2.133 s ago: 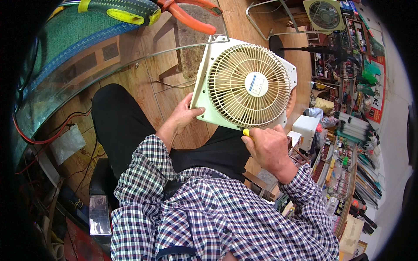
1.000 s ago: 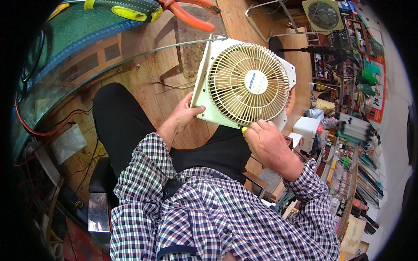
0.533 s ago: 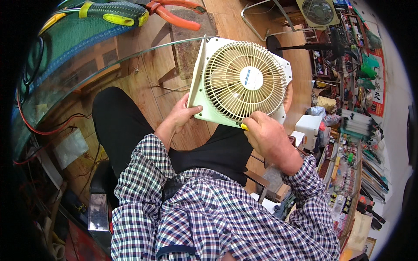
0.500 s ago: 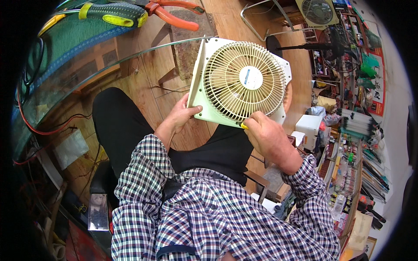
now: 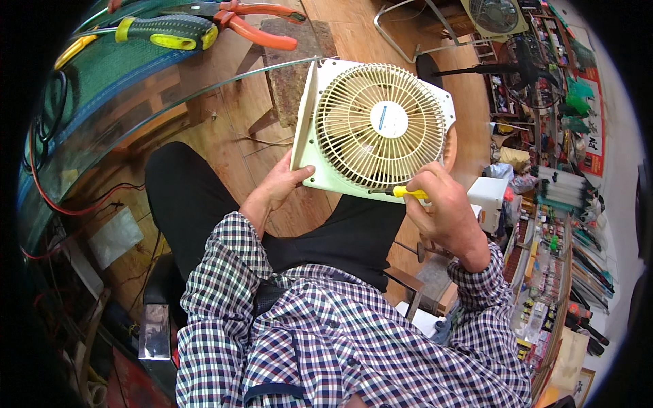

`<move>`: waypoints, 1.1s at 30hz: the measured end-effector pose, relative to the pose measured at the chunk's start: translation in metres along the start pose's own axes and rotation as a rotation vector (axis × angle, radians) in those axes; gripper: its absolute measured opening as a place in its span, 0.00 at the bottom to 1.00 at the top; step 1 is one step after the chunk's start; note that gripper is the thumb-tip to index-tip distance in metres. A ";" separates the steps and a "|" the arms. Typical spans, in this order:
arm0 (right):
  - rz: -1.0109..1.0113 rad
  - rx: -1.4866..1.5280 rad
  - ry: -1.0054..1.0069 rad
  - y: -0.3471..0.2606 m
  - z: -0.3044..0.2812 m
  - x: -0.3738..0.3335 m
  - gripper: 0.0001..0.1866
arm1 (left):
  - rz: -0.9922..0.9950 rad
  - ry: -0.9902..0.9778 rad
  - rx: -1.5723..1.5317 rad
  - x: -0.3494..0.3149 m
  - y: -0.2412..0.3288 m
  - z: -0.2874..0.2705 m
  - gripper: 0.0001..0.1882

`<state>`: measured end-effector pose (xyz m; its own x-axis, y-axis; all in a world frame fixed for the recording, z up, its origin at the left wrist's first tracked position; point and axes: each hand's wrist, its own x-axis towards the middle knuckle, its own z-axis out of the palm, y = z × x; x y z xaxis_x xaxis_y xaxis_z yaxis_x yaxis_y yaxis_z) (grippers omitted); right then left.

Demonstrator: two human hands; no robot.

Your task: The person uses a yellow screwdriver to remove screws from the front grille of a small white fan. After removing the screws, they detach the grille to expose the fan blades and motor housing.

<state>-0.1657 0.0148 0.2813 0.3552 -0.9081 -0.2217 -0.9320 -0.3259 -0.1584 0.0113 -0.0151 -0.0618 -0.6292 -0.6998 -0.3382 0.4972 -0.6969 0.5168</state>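
Note:
A cream-coloured box fan [image 5: 389, 120] with a round slatted grille is held above my lap, its grille facing me. My left hand [image 5: 279, 182] grips its lower left corner, thumb on the front and the fingers out of sight behind the side wall. In my right hand [image 5: 441, 204] is a small screwdriver [image 5: 408, 193] with a yellow handle, pinched between thumb and fingers. Its dark shaft points left across the fan's lower frame edge, just below the grille. Whether the tip sits in a screw is too small to tell.
On the glass table [image 5: 156, 109] at upper left lie red-handled pliers [image 5: 255, 27] and a larger green-and-yellow screwdriver [image 5: 166, 32]. A wooden stool [image 5: 296, 75] stands behind the fan. Crowded shelves [image 5: 537, 272] line the right, with another fan [image 5: 495, 15] at the far right.
My right hand has moved to the right and turned, so the small screwdriver now lies more sideways with its shaft visible. The fan has shifted slightly left; my left hand keeps its hold.

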 end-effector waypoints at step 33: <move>-0.365 0.093 -0.261 -0.029 0.082 0.109 0.06 | 0.019 -0.024 0.025 -0.001 0.002 0.012 0.36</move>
<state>-0.0942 -0.0535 0.1824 0.6766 -0.6374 -0.3687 -0.7362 -0.5766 -0.3543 0.0054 -0.0140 -0.0508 -0.6343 -0.7086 -0.3091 0.4944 -0.6792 0.5424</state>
